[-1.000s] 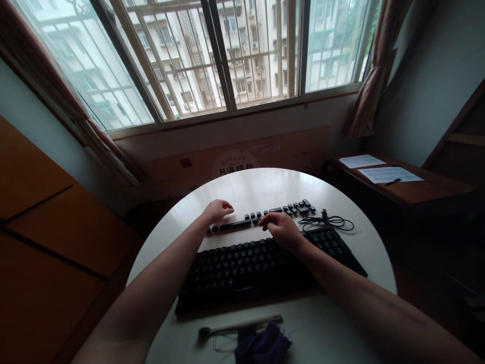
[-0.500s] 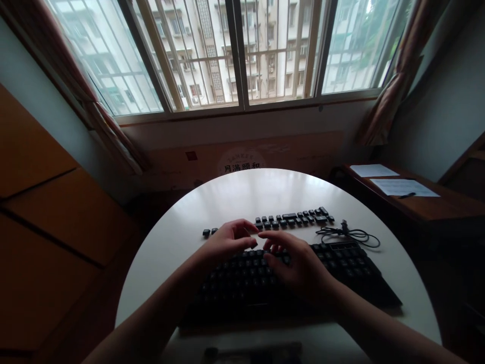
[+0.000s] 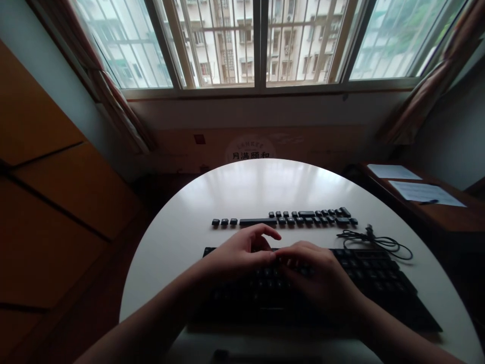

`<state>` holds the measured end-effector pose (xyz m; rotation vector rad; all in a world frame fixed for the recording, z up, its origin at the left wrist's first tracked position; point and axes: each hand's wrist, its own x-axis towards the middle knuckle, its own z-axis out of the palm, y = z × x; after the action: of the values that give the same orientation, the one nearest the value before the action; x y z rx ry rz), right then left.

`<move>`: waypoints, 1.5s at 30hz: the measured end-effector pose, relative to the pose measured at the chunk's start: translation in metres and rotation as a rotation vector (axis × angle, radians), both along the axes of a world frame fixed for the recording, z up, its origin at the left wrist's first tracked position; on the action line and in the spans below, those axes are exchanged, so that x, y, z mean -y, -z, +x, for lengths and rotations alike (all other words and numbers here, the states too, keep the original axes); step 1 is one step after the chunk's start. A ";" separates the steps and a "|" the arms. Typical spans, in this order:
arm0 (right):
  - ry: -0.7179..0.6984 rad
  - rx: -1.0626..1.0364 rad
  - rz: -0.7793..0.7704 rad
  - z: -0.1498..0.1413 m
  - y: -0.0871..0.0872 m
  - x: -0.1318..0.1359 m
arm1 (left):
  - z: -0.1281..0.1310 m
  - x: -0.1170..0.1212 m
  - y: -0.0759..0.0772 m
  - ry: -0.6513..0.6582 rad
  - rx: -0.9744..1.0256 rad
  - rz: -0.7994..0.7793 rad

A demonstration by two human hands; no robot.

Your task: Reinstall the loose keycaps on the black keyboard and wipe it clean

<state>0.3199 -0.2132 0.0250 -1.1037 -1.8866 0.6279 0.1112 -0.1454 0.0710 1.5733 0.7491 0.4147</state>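
Over the black keyboard [image 3: 273,303] my left hand [image 3: 246,253] and my right hand [image 3: 318,265] meet at their fingertips. My left thumb touches the tips of my right fingers, while the left index finger arches free above. Both hands are closed at this spot on a small black keycap, which the fingers mostly hide. Behind the hands, loose black keycaps [image 3: 291,221] lie in two rows on the white table, with the long space bar [image 3: 257,222] among them. Many keys remain seated on the keyboard, partly covered by my hands.
A coiled black cable [image 3: 379,241] lies behind the keyboard's right end on the round white table [image 3: 166,247]. A dark object [image 3: 221,355] shows at the bottom edge. To the right, papers [image 3: 424,193] and a pen [image 3: 429,202] rest on a brown desk [image 3: 379,189].
My left hand has come from the row of loose keycaps to the keyboard, with a keycap at its thumb. My right hand has met it there. The view has shifted left and down.
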 end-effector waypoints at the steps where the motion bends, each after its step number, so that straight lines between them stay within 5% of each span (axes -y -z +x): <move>1: 0.016 0.008 -0.008 0.001 0.000 -0.001 | 0.000 -0.001 0.000 -0.018 0.002 -0.007; 5: 0.034 0.068 -0.063 0.005 -0.003 -0.001 | -0.002 -0.005 -0.003 -0.078 -0.038 0.024; 12: -0.001 0.176 -0.051 0.004 -0.009 0.009 | -0.011 -0.016 0.000 -0.135 -0.400 0.485; 18: 0.023 0.296 0.024 0.003 -0.007 0.012 | -0.022 -0.023 0.000 0.040 -0.519 0.673; 36: -0.077 0.428 0.046 -0.014 0.018 0.020 | -0.030 -0.018 -0.004 0.229 -0.464 0.903; 45: -0.080 0.432 0.069 -0.015 0.019 0.018 | -0.026 -0.010 0.000 0.252 -0.457 0.827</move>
<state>0.3053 -0.2316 0.0061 -1.1922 -2.3112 0.3826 0.0848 -0.1358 0.0710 2.5664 0.7447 0.1726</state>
